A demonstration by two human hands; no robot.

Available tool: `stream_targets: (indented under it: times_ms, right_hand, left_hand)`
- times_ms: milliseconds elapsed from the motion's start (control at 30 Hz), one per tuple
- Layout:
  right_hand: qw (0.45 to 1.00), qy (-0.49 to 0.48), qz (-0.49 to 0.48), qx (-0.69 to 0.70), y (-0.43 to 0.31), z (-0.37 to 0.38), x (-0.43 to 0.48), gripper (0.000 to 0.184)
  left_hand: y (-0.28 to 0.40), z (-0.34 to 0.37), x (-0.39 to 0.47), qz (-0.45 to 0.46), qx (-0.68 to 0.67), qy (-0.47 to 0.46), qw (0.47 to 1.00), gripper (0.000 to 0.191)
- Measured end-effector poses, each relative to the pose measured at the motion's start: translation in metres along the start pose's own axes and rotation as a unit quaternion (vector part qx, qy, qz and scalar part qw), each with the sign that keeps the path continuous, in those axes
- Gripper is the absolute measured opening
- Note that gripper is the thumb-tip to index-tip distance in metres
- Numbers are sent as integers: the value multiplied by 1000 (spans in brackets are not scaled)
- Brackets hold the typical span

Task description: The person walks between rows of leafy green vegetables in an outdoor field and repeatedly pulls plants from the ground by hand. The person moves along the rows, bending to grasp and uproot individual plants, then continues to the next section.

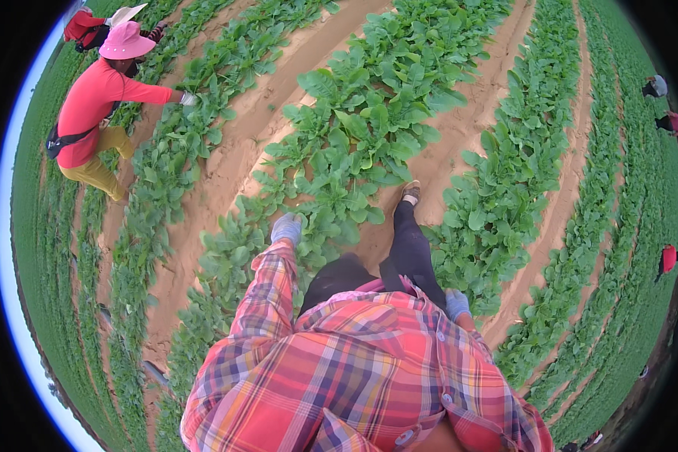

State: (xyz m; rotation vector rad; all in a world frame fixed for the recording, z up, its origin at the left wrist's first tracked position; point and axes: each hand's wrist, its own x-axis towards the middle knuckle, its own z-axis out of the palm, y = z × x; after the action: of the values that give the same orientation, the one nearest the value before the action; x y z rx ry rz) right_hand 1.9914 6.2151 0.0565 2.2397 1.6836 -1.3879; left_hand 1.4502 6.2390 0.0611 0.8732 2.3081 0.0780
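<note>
In a light grey-blue work glove, my left hand (287,229) reaches down over the left edge of a bed of leafy green plants (356,133). Its fingertips are among or just above the leaves, and whether they grip anything is hidden. Beside my right thigh hangs my right hand (457,303), in a similar glove, near another row of leafy plants (477,217). The fingers of that hand point away from me, and nothing held shows in it. My foot in a brown shoe (411,191) stands on the sandy furrow (429,161) between the two rows.
A person in a red top and pink hat (104,107) bends over a row at left, one gloved hand in the leaves. Another person in red (85,25) works behind. Sandy furrows (231,141) separate more crop rows. Several distant people, one in red (668,259), are at right.
</note>
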Motion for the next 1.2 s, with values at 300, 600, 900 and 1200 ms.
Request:
stream_targets:
  times_ms: [300, 600, 900, 1200]
  right_hand:
    - [992, -17, -90, -84, -122, -65, 175, 28]
    - [966, -106, -147, -186, -146, -55, 229, 24]
    - [967, -138, -131, -167, -129, -32, 240, 18]
    - [958, -150, -151, -192, -136, -32, 250, 13]
  left_hand:
    - [183, 58, 126, 37, 11, 37, 999, 25]
    - [248, 167, 315, 60, 151, -5, 987, 21]
    - [207, 211, 392, 97, 227, 28, 969, 20]
    - [218, 149, 354, -21, 191, -61, 979, 18]
